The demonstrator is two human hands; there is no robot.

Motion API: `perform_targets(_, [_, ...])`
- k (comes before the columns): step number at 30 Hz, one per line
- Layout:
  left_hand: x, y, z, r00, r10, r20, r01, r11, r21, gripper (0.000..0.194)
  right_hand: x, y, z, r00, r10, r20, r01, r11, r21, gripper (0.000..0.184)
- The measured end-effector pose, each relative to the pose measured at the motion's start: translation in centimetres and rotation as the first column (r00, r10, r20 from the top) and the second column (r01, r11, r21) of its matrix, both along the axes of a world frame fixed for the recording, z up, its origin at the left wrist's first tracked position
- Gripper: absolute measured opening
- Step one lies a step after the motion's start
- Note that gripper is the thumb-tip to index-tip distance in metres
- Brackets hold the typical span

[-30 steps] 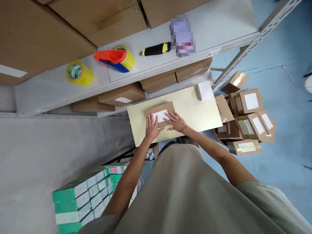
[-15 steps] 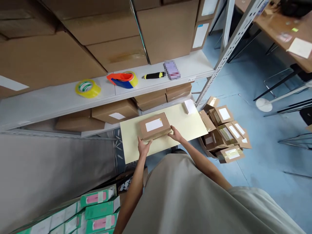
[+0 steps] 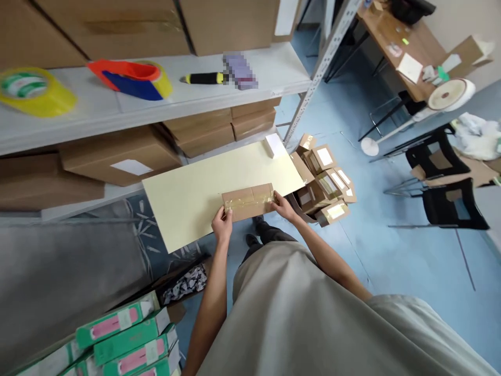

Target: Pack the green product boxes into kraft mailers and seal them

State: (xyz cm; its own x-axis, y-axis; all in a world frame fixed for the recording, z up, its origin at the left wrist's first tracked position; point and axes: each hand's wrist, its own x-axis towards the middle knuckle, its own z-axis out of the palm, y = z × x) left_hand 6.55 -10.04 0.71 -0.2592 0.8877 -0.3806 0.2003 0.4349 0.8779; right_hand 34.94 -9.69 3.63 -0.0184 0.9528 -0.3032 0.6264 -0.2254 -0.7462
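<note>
Box (image 3: 248, 203), now tilted taped-side up, pinched by left grip (image 3: 222, 226), right grip (image 3: 284, 207); parcels (image 3: 329, 185) fill carton (image 3: 298, 208) beyond right grip.

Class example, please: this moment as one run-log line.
taped box: at near edge of cream board; left hand: grips its left end; right hand: grips its right end; white block: board's far right corner

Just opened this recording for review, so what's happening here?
A person's left hand and right hand hold a taped cardboard box by its ends, at the near edge of a pale board. A white block sits at the board's far right corner. On the shelf beyond lie a tape dispenser and a black-and-yellow tool; labelled boxes are heaped on the right.
</note>
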Motion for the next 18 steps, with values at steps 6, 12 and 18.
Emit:
perform_targets(6, [0.5,-1.8,-0.6,0.994,-0.002,-0.106,0.002,1.000,0.006,0.049,-1.0,-2.3,-0.8,0.987,-0.142,-0.070,0.133,0.984,-0.120,0.078])
perform_targets(12, [2.5,-1.7,1.1,0.987,0.005,-0.159,-0.006,1.000,-0.009,0.044,2.5,-3.1,0.2,0.974,-0.166,-0.154,0.146,0.980,-0.133,0.050])
perform_targets(18, [10.9,0.2,3.3,0.970,-0.151,-0.191,0.149,0.989,-0.027,0.044,11.9,-7.4,1.2,0.943,-0.282,-0.176,0.264,0.957,-0.117,0.036])
